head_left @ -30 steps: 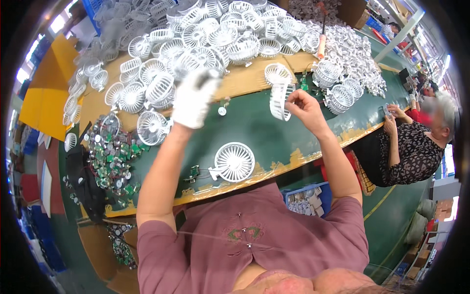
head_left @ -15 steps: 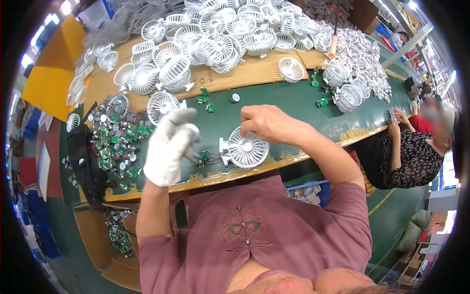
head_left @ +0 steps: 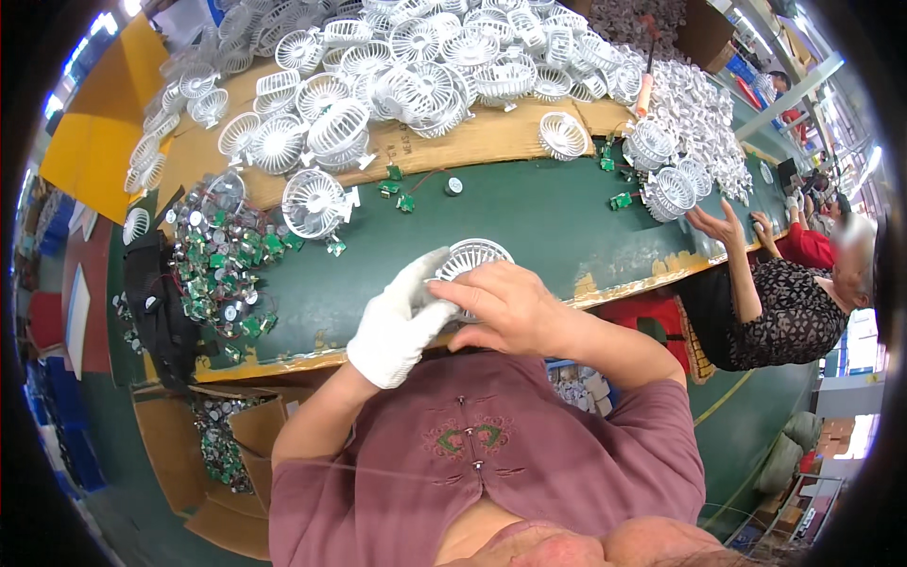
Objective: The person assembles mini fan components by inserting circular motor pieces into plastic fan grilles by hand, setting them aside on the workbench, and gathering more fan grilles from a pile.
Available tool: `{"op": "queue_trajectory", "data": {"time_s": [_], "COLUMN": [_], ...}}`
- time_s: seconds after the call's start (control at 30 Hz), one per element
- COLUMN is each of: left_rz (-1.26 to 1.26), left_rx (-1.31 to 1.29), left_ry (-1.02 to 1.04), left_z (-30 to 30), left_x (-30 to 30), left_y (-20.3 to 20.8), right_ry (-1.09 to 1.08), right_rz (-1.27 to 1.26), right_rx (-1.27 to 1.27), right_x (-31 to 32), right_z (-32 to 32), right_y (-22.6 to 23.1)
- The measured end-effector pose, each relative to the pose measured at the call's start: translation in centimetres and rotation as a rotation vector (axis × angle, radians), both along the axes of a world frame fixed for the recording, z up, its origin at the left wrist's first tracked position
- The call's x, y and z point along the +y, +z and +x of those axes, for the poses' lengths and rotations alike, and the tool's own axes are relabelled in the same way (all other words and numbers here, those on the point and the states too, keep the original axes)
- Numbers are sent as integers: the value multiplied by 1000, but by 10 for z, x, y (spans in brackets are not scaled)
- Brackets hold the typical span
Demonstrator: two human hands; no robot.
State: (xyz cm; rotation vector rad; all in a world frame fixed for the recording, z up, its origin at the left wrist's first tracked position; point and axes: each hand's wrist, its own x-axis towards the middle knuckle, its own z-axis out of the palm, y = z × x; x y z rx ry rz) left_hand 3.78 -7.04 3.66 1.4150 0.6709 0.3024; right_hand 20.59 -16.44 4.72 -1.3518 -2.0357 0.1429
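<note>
Near the front edge of the green table (head_left: 586, 217), the gloved left hand (head_left: 399, 326) curls round the white cage (head_left: 479, 252), the bare right hand (head_left: 505, 304) bent over it, its pinch hidden, seemingly mid-adjustment, which calls for steady bracing.

From where I stand, the lettering I can pick out is a little dark print (head_left: 402, 151) on the brown cardboard sheet (head_left: 501, 146) that covers the far side of the green bench (head_left: 557, 217). It sits close to the cardboard's near edge, roughly midway along: a few small capitals in two short, tilted bits side by side, faint and only partly legible.
</note>
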Motion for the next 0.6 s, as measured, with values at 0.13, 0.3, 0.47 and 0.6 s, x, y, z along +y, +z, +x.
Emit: {"op": "queue_trajectory", "data": {"time_s": [0.13, 0.3, 0.47, 0.6], "left_rz": [168, 1030, 1108, 1224], "left_rx": [59, 167, 191, 157], "left_ry": [-15, -85, -200, -183], "left_z": [8, 6, 9, 5], "left_x": [-5, 3, 4, 9], "left_y": [9, 7, -18, -26], "right_ry": [-72, -259, -238, -174], "right_rz": [40, 30, -144, -159], "right_rx": [-78, -215, -480, -450], "right_x": [-3, 0, 3, 4], "right_z": [3, 16, 23, 26], "right_y": [-6, -5, -14, -12]}}
